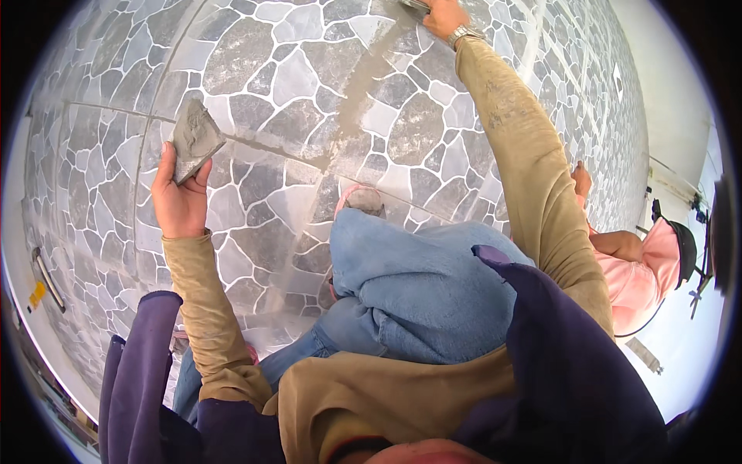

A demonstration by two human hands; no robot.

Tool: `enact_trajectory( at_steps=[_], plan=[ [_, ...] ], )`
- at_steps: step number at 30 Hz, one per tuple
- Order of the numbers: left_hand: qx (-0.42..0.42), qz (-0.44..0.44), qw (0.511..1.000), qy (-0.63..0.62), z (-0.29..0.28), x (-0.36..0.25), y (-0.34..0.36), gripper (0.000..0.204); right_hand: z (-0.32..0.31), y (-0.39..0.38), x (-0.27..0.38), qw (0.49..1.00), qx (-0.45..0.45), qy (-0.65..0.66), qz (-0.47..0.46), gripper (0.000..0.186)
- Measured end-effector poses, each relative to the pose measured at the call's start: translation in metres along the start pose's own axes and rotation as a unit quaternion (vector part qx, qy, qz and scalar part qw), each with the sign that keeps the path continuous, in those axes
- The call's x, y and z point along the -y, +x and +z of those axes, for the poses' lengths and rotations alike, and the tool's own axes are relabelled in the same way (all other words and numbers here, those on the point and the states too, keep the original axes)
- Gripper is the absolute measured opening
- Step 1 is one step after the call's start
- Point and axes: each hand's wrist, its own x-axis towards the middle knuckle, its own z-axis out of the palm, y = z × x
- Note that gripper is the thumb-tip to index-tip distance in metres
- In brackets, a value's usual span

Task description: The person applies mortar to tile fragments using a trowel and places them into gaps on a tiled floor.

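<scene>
My left hand grips a small flat plate from below, thumb on one side and fingers on the other. A lump of wet grey mortar covers the plate's top. At the top edge, my right hand is closed around a flat metal tool, which the picture's edge cuts off, so its kind is unclear. Below that tool, a wet grey smear runs along a joint of the stone-patterned tile floor. Darker joint lines cross near the smear's lower end.
My bent knee in blue jeans is low over the tiles, with a pink-edged shoe beyond it. A person in a pink shirt works at the right. A long dark tool and a yellow item lie far left.
</scene>
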Motion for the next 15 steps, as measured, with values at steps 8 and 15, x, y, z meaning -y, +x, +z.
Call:
enact_trajectory(
  at_steps=[8, 15],
  plan=[
    [0.013, 0.050, 0.998, -0.047, 0.004, -0.022, -0.010, 0.033, -0.005, -0.089, 0.093, 0.986, -0.035, -0.083, -0.140, 0.051],
    [0.013, 0.038, 0.999, -0.032, -0.009, -0.022, -0.004, 0.031, -0.046, -0.030, 0.081, 0.996, -0.004, -0.088, 0.027, 0.058]
  ],
)
